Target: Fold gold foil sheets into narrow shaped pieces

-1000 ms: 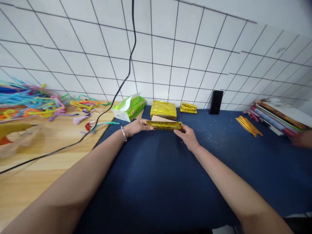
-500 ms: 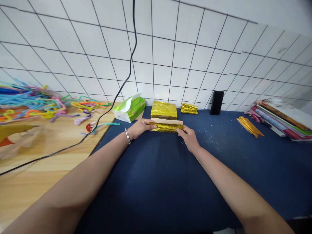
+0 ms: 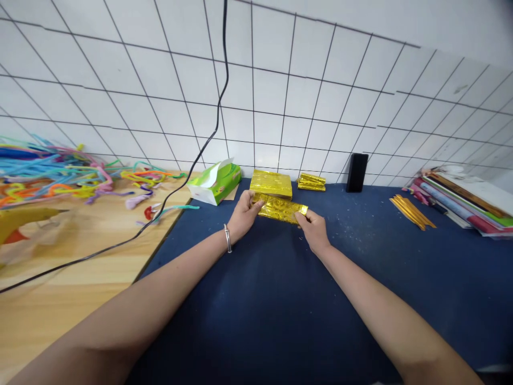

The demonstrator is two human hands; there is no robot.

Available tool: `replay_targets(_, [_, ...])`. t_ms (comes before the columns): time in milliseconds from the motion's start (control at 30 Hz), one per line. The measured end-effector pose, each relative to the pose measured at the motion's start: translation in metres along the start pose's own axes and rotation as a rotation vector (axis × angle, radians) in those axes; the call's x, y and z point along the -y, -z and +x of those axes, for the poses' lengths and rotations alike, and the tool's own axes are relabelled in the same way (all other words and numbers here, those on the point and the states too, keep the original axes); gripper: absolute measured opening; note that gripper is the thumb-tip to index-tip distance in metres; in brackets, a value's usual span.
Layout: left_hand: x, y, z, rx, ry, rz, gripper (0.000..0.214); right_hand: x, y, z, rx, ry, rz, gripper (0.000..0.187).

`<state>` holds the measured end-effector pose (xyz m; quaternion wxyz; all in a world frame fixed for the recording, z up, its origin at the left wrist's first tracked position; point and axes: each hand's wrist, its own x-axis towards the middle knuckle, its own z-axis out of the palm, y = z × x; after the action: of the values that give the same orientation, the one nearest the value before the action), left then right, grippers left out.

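A folded strip of gold foil paper (image 3: pixel 280 208) lies between both hands, just above the dark blue mat (image 3: pixel 280 299). My left hand (image 3: pixel 244 216), with a metal bangle on the wrist, pinches its left end. My right hand (image 3: pixel 313 227) pinches its right end, thumb on top. Just behind the strip sits a stack of gold foil sheets (image 3: pixel 271 183), and a smaller pile of folded gold pieces (image 3: pixel 311 182) lies to its right.
A green tissue box (image 3: pixel 215 183) stands at the mat's far left corner. Colourful pipe cleaners (image 3: pixel 68 174) and a yellow glue gun (image 3: pixel 24 219) lie on the wooden table; a black cable (image 3: pixel 188 166) hangs across it. A black box (image 3: pixel 356 172), gold sticks (image 3: pixel 411 210) and stacked books (image 3: pixel 465 200) sit at right.
The gold strip has been turned so its wide patterned face shows, and the brown backing is no longer visible. Both hands moved slightly away from me. A person's hand at far right is gone.
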<state>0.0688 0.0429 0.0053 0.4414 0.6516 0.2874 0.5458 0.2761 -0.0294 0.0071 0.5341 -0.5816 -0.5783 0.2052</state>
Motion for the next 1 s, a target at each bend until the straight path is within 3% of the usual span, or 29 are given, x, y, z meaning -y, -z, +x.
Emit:
replay_targets(200, [-0.003, -0.004, 0.000, -0.018, -0.048, -0.021, 0.048, 0.005, 0.000, 0.000, -0.017, -0.005, 0.016, 0.034])
replay_targets(567, [-0.014, -0.009, -0.002, 0.070, -0.072, -0.116, 0.061, -0.003, 0.000, 0.002, -0.004, -0.011, 0.076, 0.029])
replay_targets(667, [-0.021, -0.012, -0.002, 0.074, -0.072, -0.126, 0.062, -0.004, 0.001, 0.003, -0.017, -0.032, 0.193, 0.029])
replay_targets(833, [-0.029, -0.016, -0.004, 0.108, -0.049, -0.157, 0.064, -0.003, 0.002, 0.005, -0.029, -0.151, 0.458, 0.052])
replay_targets(1000, [-0.031, -0.015, -0.005, 0.122, -0.013, -0.193, 0.066, -0.004, 0.002, 0.005, 0.001, -0.085, 0.444, 0.030])
